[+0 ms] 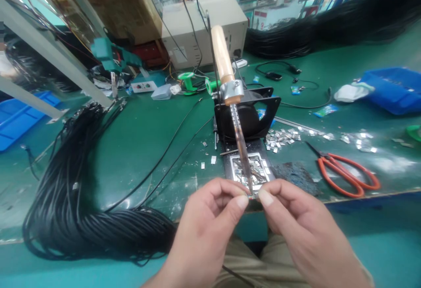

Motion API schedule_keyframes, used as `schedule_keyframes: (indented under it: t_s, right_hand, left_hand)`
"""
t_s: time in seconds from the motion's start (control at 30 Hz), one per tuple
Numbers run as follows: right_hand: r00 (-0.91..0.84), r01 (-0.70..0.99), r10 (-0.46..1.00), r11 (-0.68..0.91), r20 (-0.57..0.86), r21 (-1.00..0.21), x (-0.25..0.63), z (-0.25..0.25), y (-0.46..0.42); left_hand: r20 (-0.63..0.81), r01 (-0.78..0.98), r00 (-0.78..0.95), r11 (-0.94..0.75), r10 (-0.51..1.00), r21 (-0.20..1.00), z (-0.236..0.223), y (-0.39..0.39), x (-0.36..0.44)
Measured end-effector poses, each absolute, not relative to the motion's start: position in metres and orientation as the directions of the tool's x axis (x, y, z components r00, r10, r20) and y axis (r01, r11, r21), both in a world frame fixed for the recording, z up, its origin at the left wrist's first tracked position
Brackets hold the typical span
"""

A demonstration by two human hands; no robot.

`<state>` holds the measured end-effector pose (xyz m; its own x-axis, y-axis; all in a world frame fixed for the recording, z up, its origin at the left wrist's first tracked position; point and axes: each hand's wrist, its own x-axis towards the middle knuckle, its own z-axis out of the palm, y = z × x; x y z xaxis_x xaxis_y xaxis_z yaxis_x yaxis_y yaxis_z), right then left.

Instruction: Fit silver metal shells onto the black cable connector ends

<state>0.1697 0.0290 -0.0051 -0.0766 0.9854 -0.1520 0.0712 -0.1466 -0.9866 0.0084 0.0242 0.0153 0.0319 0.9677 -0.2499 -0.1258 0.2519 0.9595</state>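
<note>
My left hand is closed in a pinch, with small coloured wire ends at its fingertips. A black cable shows below that hand, over my lap. Thumb and forefinger of my right hand pinch something tiny that I cannot make out. Between both sets of fingertips comes down the tip of a wooden-handled soldering iron, clamped in a stand over a black fan-like housing. Right behind my fingers lies a small metal tray with little metal pieces and dark residue.
Orange-handled scissors and a dark pad lie to the right. Small metal pieces are scattered behind them. A thick black cable bundle fills the left front. A blue bin stands back right, a beige machine behind.
</note>
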Motion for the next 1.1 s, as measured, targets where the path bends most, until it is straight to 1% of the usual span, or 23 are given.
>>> schedule_keyframes:
  t_s: [0.07,0.17,0.33,0.47,0.67,0.77,0.87,1.1]
  right_hand:
    - [-0.088,0.079,0.985,-0.142,-0.148,-0.987,0.17,-0.006,0.03]
    - [-0.097,0.109,0.979,-0.17,-0.181,-0.979,0.171,-0.01,0.029]
    - [-0.082,0.115,0.984,-0.148,-0.158,-0.982,0.171,-0.016,0.023]
    - [-0.033,0.154,0.98,-0.19,-0.197,-0.97,0.17,-0.014,0.021]
    - [-0.097,0.17,0.99,-0.088,-0.105,-0.982,0.172,-0.017,0.026]
    - [-0.073,0.17,0.987,-0.131,-0.145,-0.977,0.17,-0.014,0.025]
    - [-0.011,0.156,0.986,-0.164,-0.168,-0.974,0.168,-0.008,0.023]
    - [-0.011,0.17,0.984,-0.173,-0.177,-0.97,0.167,-0.004,0.023]
  left_hand:
    - [-0.248,-0.121,0.019,0.248,0.969,0.961,0.015,0.023,0.01]
    - [-0.239,-0.1,-0.013,0.237,0.971,0.966,0.013,0.019,0.014]
    - [-0.167,-0.019,-0.089,0.166,0.982,0.986,0.005,0.011,0.019]
    - [-0.145,0.016,-0.085,0.147,0.986,0.989,0.003,0.009,0.02]
    - [-0.135,0.022,-0.098,0.138,0.986,0.99,0.007,0.01,0.019]
    - [-0.137,0.027,-0.102,0.141,0.985,0.99,0.009,0.012,0.019]
    - [-0.145,0.027,-0.113,0.149,0.983,0.988,0.009,0.013,0.02]
    - [-0.13,0.031,-0.095,0.134,0.987,0.991,0.011,0.013,0.02]
